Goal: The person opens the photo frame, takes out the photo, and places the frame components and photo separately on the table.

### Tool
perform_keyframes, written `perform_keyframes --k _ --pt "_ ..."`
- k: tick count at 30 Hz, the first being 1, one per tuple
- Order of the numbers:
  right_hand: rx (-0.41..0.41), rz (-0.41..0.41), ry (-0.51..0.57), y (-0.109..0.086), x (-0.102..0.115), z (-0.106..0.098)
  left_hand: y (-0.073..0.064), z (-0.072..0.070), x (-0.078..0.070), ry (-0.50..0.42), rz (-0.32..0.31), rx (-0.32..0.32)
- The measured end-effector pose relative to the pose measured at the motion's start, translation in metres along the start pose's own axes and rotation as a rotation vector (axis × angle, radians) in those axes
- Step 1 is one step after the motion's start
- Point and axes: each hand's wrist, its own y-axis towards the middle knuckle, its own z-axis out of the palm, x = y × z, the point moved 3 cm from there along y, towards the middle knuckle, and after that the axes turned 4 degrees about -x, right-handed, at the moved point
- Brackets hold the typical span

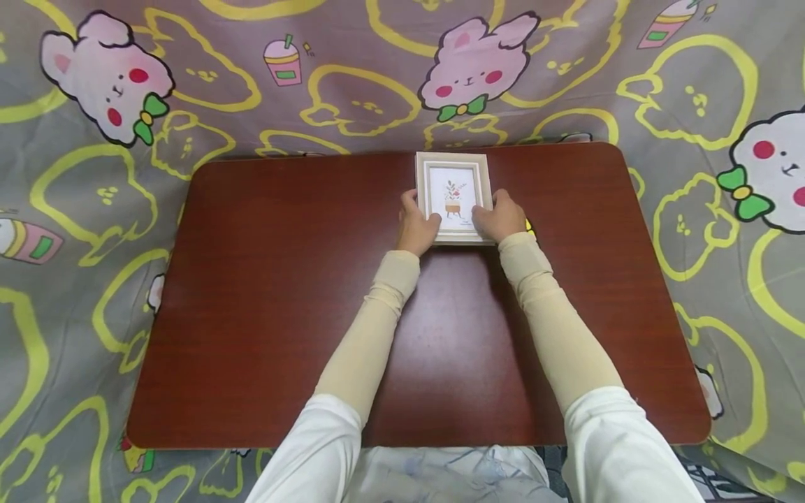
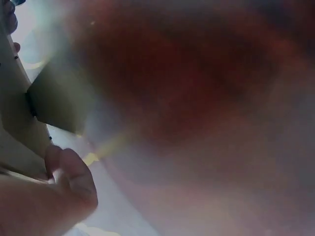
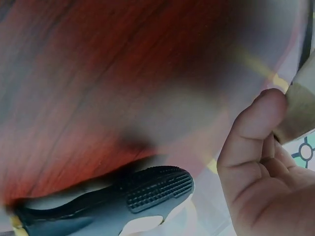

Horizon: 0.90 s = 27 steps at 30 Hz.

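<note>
A cream picture frame (image 1: 454, 159), with a print of a potted plant inside it, is held at the table's far side. My left hand (image 1: 418, 226) grips its left edge, thumb on the front. The right hand (image 1: 500, 218) grips the opposite edge, with its thumb on the front too. In the left wrist view, the back of the frame (image 2: 19, 118) shows a stand flap (image 2: 61, 101) sticking out, and curled left fingers (image 2: 74, 174) sit at the edge. The right wrist view catches the right hand (image 3: 261, 162) curled at the frame's side (image 3: 301, 101).
A tool with a black ribbed handle (image 3: 160, 189) and yellow parts lies on the table close to the right hand, mostly hidden in the head view. The reddish-brown table (image 1: 270, 300) has rounded corners. Patterned cloth (image 1: 358, 42) hangs behind and at both sides.
</note>
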Motion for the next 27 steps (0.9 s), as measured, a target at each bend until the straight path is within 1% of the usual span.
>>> perform_keyframes --k 2,5,9,12,16,19,27 --pt "-0.005 0.002 -0.003 0.0 0.001 0.0 0.002 0.0 -0.001 0.036 0.019 -0.042" --pt "-0.013 0.002 -0.003 -0.001 0.004 -0.001 0.005 0.001 -0.003 0.052 0.011 -0.074" --pt "-0.02 0.007 -0.029 -0.001 0.006 -0.001 0.006 0.003 -0.004 0.064 -0.029 -0.084" --pt "-0.022 0.017 -0.052 -0.001 0.008 0.0 0.006 0.004 -0.006 0.093 -0.04 -0.089" --pt "-0.027 0.017 -0.067 0.0 0.01 0.001 0.006 0.003 -0.009 0.117 -0.032 -0.105" --pt "-0.035 0.007 -0.075 0.0 0.013 0.0 0.007 0.0 -0.01 0.114 -0.024 -0.114" --pt "-0.049 -0.038 -0.086 0.001 0.022 0.0 0.01 -0.011 -0.005 0.148 -0.02 -0.139"
